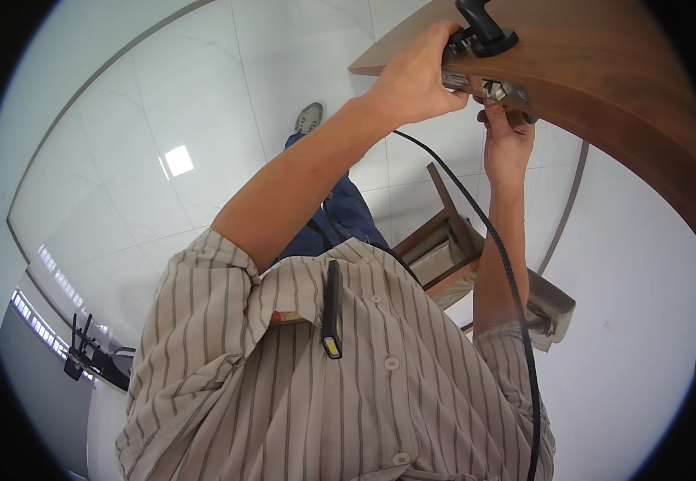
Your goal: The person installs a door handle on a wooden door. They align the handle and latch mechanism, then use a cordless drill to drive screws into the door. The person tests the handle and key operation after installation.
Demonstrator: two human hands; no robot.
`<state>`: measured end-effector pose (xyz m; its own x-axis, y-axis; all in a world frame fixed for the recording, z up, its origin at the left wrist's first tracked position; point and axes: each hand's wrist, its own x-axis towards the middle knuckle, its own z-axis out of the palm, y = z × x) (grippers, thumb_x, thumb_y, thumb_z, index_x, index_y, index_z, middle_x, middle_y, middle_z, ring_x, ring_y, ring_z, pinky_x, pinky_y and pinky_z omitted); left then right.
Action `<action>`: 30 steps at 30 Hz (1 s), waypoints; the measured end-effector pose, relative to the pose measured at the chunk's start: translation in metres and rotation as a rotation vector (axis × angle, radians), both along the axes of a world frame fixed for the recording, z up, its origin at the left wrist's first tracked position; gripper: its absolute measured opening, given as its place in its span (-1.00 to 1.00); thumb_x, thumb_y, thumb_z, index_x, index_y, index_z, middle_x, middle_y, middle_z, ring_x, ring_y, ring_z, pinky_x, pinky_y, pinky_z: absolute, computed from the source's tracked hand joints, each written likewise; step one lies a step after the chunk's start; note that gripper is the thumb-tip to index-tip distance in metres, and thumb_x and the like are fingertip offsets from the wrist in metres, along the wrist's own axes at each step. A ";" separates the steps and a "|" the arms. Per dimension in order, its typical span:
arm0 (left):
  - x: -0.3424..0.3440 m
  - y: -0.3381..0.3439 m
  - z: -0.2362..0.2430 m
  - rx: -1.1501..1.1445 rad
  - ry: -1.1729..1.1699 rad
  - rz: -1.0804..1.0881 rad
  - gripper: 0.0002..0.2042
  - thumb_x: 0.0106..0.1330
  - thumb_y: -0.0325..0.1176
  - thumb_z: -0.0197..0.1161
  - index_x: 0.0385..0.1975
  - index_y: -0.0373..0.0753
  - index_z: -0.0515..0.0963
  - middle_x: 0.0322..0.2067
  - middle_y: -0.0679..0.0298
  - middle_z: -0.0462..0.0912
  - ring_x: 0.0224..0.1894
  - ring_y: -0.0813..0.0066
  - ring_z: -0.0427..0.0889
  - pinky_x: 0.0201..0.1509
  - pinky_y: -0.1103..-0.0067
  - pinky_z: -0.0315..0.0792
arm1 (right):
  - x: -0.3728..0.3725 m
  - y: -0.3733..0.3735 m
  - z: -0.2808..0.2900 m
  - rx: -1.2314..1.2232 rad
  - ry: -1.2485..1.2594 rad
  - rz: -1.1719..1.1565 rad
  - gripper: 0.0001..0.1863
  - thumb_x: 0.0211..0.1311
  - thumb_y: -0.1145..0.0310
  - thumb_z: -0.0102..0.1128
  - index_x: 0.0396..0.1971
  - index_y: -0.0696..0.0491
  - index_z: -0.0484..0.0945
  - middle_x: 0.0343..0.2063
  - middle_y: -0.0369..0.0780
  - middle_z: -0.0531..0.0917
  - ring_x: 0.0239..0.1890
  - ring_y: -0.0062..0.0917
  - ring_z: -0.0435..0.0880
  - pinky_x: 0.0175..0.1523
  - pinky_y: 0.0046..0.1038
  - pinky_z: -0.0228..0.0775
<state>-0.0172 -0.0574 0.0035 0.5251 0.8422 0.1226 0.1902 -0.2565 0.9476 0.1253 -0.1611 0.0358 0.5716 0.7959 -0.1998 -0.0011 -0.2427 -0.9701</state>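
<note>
- Door (596,88) of brown wood, spanning 1 to 3 o'clock.
- Handle (492,30), black, at 1 o'clock on the door's broad face.
- Latch (495,90), silver, on the door's edge between 1 and 2 o'clock, near the handle.
- Left hand (418,78), at 1 o'clock: bent around the edge, fingers beside the handle, thumb lower; fingertips partly hidden, so I cannot tell how firmly it grips.
- Right hand (510,143), at 2 o'clock: fingers bent narrow, tips at the latch; whether they pinch anything, I cannot tell.
- Cable (510,268), black, arcing from 1 to 5 o'clock across the right forearm.
- Chair (452,276), between 3 and 4 o'clock.
- Shirt (284,409), striped, at 6 o'clock.
</note>
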 end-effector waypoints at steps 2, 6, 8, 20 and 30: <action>-0.001 0.001 -0.001 0.004 -0.003 0.000 -0.27 0.03 -0.27 0.46 0.20 -0.33 0.25 -0.08 -0.08 0.61 -0.03 -0.01 0.66 0.06 0.31 0.54 | -0.001 0.000 -0.002 0.066 0.100 -0.082 -0.79 0.50 0.31 0.04 -0.10 0.13 0.55 -0.27 -0.22 0.70 -0.26 -0.54 0.69 -0.30 -0.52 0.37; -0.003 0.003 0.001 -0.041 0.007 -0.023 -0.28 0.04 -0.26 0.45 0.20 -0.32 0.26 -0.07 -0.07 0.61 -0.01 0.00 0.65 0.06 0.32 0.53 | 0.014 0.005 -0.002 -0.101 0.440 -0.105 -0.78 0.52 0.31 -0.02 -0.19 0.14 0.54 -0.38 -0.23 0.66 -0.42 -0.56 0.59 -0.40 -0.54 0.30; -0.002 0.003 0.001 -0.059 -0.017 -0.022 -0.27 0.04 -0.26 0.45 0.22 -0.31 0.25 -0.06 -0.07 0.61 -0.01 0.01 0.65 0.07 0.32 0.53 | 0.026 0.005 0.000 -0.227 0.639 0.056 -0.77 0.53 0.31 -0.06 -0.24 0.13 0.53 -0.43 -0.24 0.63 -0.51 -0.56 0.51 -0.46 -0.54 0.25; -0.001 0.001 0.003 -0.032 0.011 0.003 -0.26 0.06 -0.24 0.43 0.23 -0.30 0.23 -0.06 -0.08 0.61 -0.01 -0.02 0.65 0.07 0.30 0.53 | 0.006 0.001 -0.009 0.077 0.179 -0.037 -0.86 0.39 0.39 0.27 -0.18 0.14 0.58 -0.40 -0.27 0.65 -0.39 -0.59 0.54 -0.32 -0.55 0.35; -0.001 -0.002 -0.001 -0.040 0.023 0.003 -0.27 0.05 -0.25 0.44 0.22 -0.30 0.25 -0.05 -0.07 0.60 0.00 -0.02 0.65 0.08 0.30 0.54 | 0.008 -0.005 -0.014 0.058 0.009 0.033 -0.78 0.36 0.37 0.31 -0.09 0.15 0.61 -0.21 -0.26 0.70 -0.23 -0.58 0.62 -0.15 -0.48 0.49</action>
<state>-0.0178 -0.0590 0.0025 0.5250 0.8477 0.0766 0.2127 -0.2179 0.9525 0.1336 -0.1665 0.0220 0.5435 0.8243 -0.1582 -0.0030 -0.1865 -0.9824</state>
